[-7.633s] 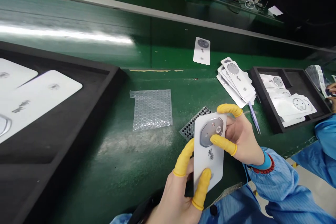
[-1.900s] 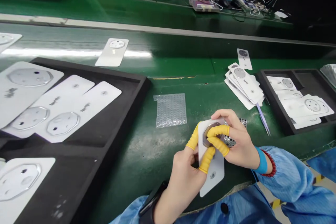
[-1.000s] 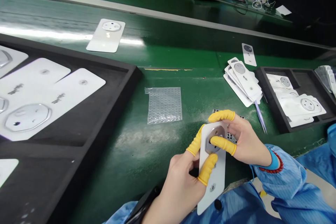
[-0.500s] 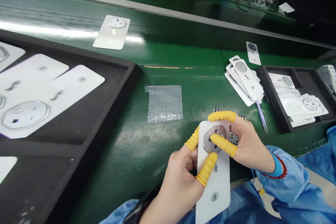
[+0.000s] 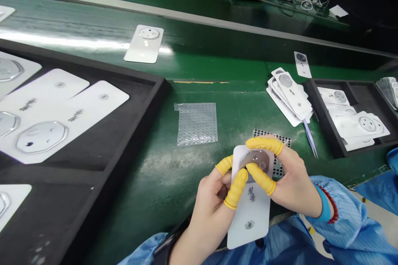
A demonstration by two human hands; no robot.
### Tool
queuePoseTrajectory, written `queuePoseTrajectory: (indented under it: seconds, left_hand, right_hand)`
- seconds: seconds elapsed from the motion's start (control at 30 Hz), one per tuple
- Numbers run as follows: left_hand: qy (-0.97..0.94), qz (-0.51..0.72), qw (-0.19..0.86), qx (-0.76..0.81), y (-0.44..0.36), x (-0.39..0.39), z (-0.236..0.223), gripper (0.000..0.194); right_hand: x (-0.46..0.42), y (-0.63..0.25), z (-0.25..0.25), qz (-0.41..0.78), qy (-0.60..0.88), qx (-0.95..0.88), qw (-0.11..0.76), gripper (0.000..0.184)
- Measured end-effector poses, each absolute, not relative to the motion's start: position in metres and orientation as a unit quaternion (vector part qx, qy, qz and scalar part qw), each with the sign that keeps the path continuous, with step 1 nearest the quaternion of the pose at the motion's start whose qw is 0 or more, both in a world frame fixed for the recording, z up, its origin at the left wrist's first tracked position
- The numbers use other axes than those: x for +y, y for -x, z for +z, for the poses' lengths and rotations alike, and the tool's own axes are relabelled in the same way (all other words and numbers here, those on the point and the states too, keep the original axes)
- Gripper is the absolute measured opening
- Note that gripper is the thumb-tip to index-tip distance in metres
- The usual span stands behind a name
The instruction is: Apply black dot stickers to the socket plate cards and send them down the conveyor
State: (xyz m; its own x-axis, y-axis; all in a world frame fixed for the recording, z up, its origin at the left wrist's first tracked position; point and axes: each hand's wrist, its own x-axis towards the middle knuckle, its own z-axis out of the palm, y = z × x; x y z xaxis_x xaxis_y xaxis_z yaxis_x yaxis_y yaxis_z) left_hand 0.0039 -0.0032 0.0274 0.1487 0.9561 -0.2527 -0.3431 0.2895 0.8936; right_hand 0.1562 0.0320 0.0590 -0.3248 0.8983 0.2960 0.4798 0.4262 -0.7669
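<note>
Workbench (image 5: 174,182), green, spanning my remote view, black tray (image 5: 143,122) at left, left hand (image 5: 214,203) pinching the side of one white panel (image 5: 253,211) over the near edge, right hand (image 5: 290,178) curled close around its top, against the grey octagon (image 5: 258,157)

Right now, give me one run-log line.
left hand: holds white panel | right hand: on panel, thumb at octagonal plate | dotted sheet: partly behind right hand | bubble wrap: on table
</note>
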Motion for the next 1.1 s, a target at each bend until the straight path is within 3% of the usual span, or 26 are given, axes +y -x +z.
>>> queuePoseTrajectory:
  seconds: [0.23, 0.4, 0.67, 0.97, 1.1]
  left_hand:
    - [-0.366, 0.470, 0.659, 0.460, -0.004, -0.003, 0.025, 0.027]
    - [-0.397, 0.479, 0.616, 0.483, 0.000, -0.004, 0.023, 0.021]
    - [-0.325, 0.431, 0.703, 0.464, 0.002, 0.005, 0.030, 0.031]
    - [-0.344, 0.404, 0.702, 0.474, 0.004, 0.007, 0.028, 0.037]
    - [-0.319, 0.387, 0.721, 0.479, 0.004, 0.009, 0.032, 0.043]
  right_hand:
    - [0.030, -0.155, 0.060, 0.301, 0.446, -0.755, 0.376, 0.030]
    - [0.027, -0.162, 0.059, 0.378, 0.433, -0.729, 0.372, 0.030]
    - [0.027, -0.163, 0.055, 0.473, 0.445, -0.660, 0.378, 0.026]
    - [0.029, -0.157, 0.052, 0.469, 0.446, -0.661, 0.380, 0.019]
    - [0.033, -0.161, 0.046, 0.530, 0.465, -0.609, 0.364, 0.020]
